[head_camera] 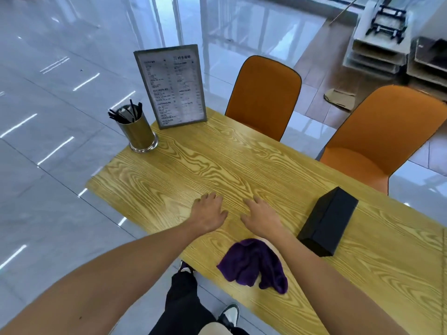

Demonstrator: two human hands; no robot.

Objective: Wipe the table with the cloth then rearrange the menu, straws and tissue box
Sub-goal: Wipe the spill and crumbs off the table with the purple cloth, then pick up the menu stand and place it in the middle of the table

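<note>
table (242, 160) yellow wood grain, orange chairs (263, 93) beside, glossy grey floor (48, 117)

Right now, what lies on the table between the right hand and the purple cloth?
Nothing: in the head view only bare wood of the table separates the right hand from the purple cloth; the forearm passes beside the cloth.

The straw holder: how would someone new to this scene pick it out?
Look to the far left corner of the wooden table. Just left of the upright framed menu stands the straw holder, the only shiny metal cylinder there, with black straws sticking out.
</note>
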